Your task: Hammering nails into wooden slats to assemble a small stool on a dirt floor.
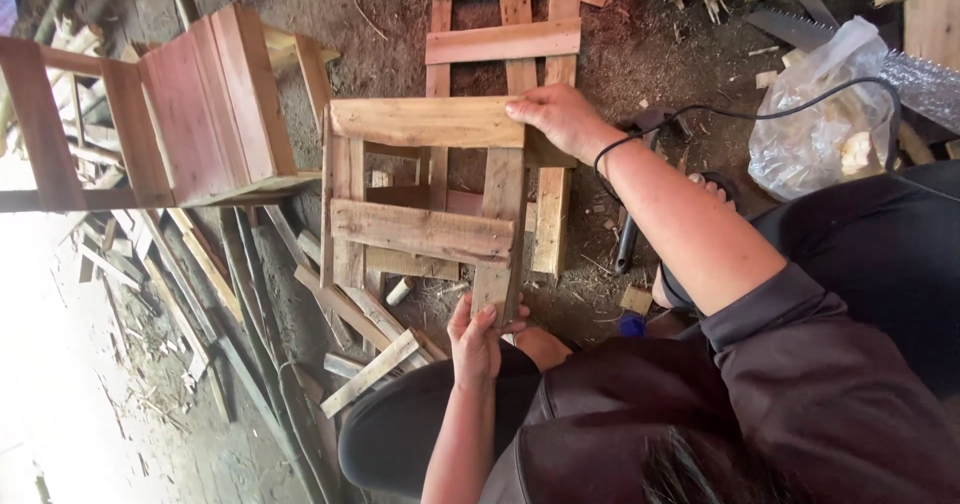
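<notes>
A rough wooden frame (420,229) of nailed pallet slats stands on the dirt floor in front of me. My right hand (558,114) grips the end of its top slat (425,121), where that slat meets an upright plank (500,214). My left hand (478,339) is closed around the lower end of the same plank, close to my knee. A black power cable (740,114) loops over my right wrist.
A reddish wooden chair-like piece (200,104) stands at left. Another slatted panel (505,34) lies beyond the frame. A black power tool (628,244) lies right of the frame, with a clear plastic bag (820,124) and a hand saw (800,29) at upper right. Scrap slats (370,369) litter the floor.
</notes>
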